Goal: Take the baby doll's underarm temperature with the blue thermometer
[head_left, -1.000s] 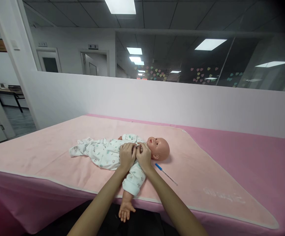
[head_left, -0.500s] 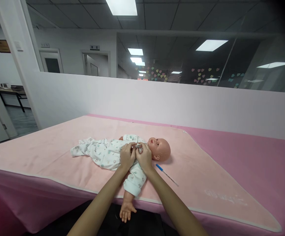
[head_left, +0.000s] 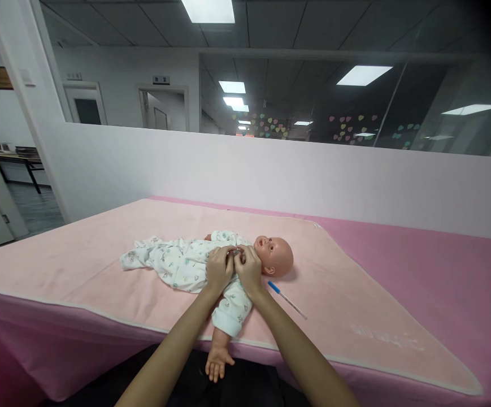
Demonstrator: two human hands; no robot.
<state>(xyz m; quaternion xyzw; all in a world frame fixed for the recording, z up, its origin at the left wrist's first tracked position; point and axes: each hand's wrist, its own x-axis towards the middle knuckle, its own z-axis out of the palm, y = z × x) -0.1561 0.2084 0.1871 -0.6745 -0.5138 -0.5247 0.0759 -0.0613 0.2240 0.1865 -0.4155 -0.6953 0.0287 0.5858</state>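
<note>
A baby doll (head_left: 276,255) lies on its back on a pale pink blanket (head_left: 101,265), head to the right, dressed in a white printed romper (head_left: 173,263). My left hand (head_left: 218,270) and my right hand (head_left: 249,270) rest side by side on the doll's chest just below the chin. Both hands have their fingers curled and pinched on the romper's fabric near the collar. One doll arm (head_left: 222,347) hangs over the table's near edge, its sleeve pulled up.
A thin stick with a blue tip (head_left: 286,299) lies on the blanket right of my right forearm. The blanket covers a table with a darker pink cloth (head_left: 440,282). A low white partition wall (head_left: 313,175) runs behind the table, with glass above it.
Both hands stay on the doll's chest; the fingers have shifted only slightly at the collar. The doll has not moved.
</note>
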